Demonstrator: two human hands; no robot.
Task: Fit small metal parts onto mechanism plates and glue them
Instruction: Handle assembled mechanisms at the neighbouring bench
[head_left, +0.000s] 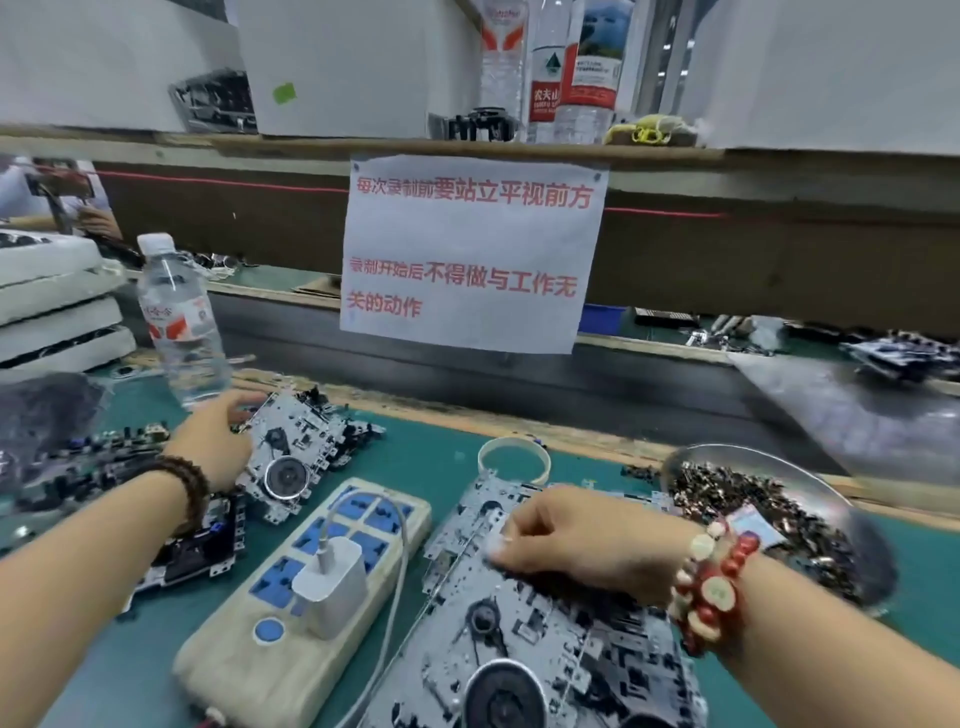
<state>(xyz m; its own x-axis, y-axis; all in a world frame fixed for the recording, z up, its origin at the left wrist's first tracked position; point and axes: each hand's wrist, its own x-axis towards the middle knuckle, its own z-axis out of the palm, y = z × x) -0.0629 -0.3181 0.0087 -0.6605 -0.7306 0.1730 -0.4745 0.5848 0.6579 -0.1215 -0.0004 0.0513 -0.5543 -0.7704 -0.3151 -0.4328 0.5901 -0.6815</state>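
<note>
Workbench w/ green mat (457, 467), seen from a head-worn camera. Far left: stacked white foam trays (52, 306) and a heap of dark parts. A water bottle (179, 322) stands upright just behind the left hand (218, 441), which reaches fwd, fingers curled over the top-left edge of a mechanism plate (296, 452) and gripping it; dark bead bracelet on that wrist. Center-left: beige power strip (291, 613) w/ blue sockets and a white charger (332, 584) plugged in. A paper notice (467, 254) w/ red characters hangs from the shelf above. Center-right: a second mechanism plate (540, 639) lies flat on the mat; right hand (587, 545) sits over its upper part, fingertips bent and pinched together, though what they pinch can't be made out. Red-and-cream bead bracelet on right wrist. Right: metal dish (852, 519) holding small metal parts (727, 493), close beside the right hand.
</note>
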